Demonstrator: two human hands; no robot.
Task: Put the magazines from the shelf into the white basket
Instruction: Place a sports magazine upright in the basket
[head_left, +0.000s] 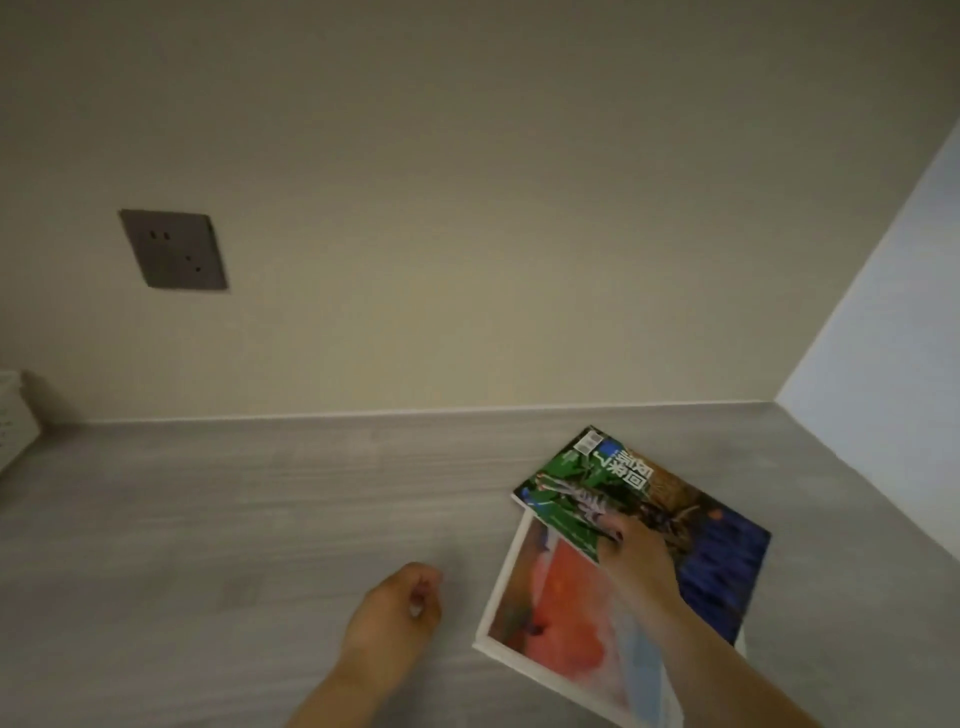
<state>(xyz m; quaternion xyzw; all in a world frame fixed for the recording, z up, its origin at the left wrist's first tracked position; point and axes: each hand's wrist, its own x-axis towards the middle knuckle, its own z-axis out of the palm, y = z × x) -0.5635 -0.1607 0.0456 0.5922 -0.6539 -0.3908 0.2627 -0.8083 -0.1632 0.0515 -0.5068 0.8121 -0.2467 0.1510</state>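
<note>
Three magazines lie stacked on the grey wood-grain shelf (234, 509) at the right. The top one has a green cover (571, 488). Under it sits one with a brown and blue cover (727, 561). The bottom one shows a red and white picture (550, 608). My right hand (636, 553) lies on the stack, fingers pressed on the near corner of the green magazine. My left hand (400, 608) hovers left of the stack with fingers curled in and nothing in it. A white basket (13, 415) shows only as a sliver at the far left edge.
A beige back wall carries a grey power socket (174, 249) at upper left. A pale side wall (893, 332) closes the shelf on the right, close to the magazines. Bare shelf surface stretches between the stack and the basket.
</note>
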